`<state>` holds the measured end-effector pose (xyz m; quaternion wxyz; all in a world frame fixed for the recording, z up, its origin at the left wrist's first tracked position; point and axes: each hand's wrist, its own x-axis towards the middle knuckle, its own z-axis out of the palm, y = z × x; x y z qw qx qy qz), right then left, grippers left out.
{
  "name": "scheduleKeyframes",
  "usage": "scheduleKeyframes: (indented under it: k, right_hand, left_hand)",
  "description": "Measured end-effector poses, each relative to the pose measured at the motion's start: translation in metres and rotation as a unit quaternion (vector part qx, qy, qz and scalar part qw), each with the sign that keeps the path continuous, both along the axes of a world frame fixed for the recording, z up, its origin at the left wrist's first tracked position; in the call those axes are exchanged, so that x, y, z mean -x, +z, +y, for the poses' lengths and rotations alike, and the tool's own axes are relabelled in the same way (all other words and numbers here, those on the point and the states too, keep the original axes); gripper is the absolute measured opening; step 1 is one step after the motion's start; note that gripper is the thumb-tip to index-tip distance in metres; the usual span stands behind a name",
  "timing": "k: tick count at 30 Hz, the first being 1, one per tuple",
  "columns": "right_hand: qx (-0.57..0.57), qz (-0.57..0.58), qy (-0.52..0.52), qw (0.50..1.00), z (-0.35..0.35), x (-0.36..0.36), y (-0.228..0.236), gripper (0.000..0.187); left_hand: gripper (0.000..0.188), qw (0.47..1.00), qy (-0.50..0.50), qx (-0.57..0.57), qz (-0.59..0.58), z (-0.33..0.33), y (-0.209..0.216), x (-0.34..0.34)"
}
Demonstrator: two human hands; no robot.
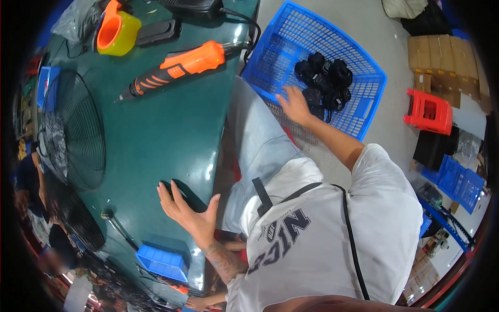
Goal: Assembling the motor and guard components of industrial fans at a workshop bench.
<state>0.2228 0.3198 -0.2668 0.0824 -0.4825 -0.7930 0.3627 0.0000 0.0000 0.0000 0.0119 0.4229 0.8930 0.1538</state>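
My left hand [191,214] hovers over or rests on the green tabletop [156,140] near its edge, fingers and thumb spread, nothing in it. A dark shadow or dark thing lies beside its fingers; I cannot tell which. My right hand [296,105] is at the near rim of a blue plastic basket [280,41], fingers apart and holding nothing. Inside the basket, just beyond that hand, lies a heap of several black plastic parts [340,73]. An orange and black electric screwdriver [182,67] lies across the far part of the table, its tip toward the left.
A round black wire fan guard [75,130] stands at the table's left. A yellow and orange cup-shaped holder [118,36] and a black adapter [195,6] sit at the far end. A small blue bin [162,261] is near. A red stool [430,112] and cardboard boxes [442,54] stand right.
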Motion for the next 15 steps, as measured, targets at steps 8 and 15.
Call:
scheduleKeyframes:
  k: [8, 15]
  right_hand:
    - [0.113, -0.165, -0.022, 0.980, -0.012, -0.035, -0.035, 0.083]
    - [0.143, -0.196, -0.045, 0.969, -0.011, 0.004, -0.029, 0.086]
  left_hand:
    - [0.095, 0.999, 0.020, 0.022, 0.020, 0.016, -0.002, -0.013]
    - [0.096, 0.999, 0.024, 0.024, 0.027, 0.024, 0.002, -0.019]
